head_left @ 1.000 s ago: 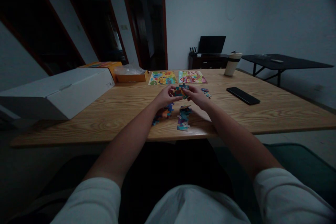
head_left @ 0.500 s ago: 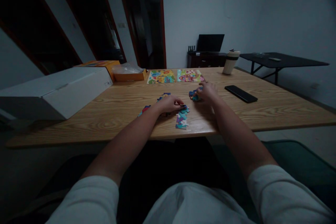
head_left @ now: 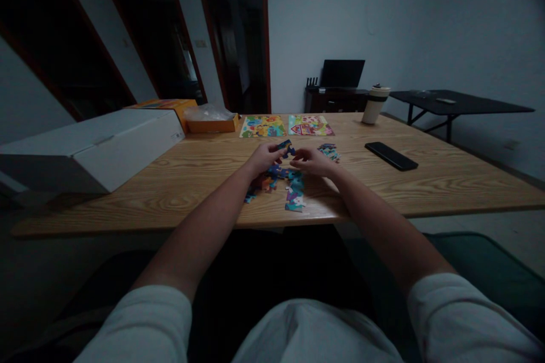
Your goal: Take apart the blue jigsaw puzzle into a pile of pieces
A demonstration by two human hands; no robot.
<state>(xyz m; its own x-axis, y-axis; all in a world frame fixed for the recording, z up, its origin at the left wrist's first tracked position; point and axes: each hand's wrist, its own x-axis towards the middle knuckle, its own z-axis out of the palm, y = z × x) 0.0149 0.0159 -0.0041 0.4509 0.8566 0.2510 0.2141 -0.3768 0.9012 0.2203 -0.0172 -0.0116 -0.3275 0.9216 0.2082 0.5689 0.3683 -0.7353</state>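
Above the table, my left hand [head_left: 264,159] pinches a dark blue puzzle piece [head_left: 286,147]. Close to its right edge is my right hand [head_left: 313,161], fingers closed together; what they hold, if anything, is too small to make out. Below my hands lie joined puzzle pieces [head_left: 294,193] in teal, purple and white, with a blue row along the top. Orange and blue pieces [head_left: 266,182] lie to the left, partly covered by my left forearm. A small pile of puzzle pieces [head_left: 330,152] sits just behind my right hand.
Two colourful picture sheets [head_left: 263,126] lie at the table's back edge. A white box [head_left: 128,147] and an orange tray with clear plastic [head_left: 213,125] are at the left. A black phone [head_left: 390,156] and a lidded cup [head_left: 374,106] are at the right on the wooden table [head_left: 447,187].
My left hand has moved up and away from the joined pieces, with a piece in its fingers. My right hand has come left and nearer, away from the pile.
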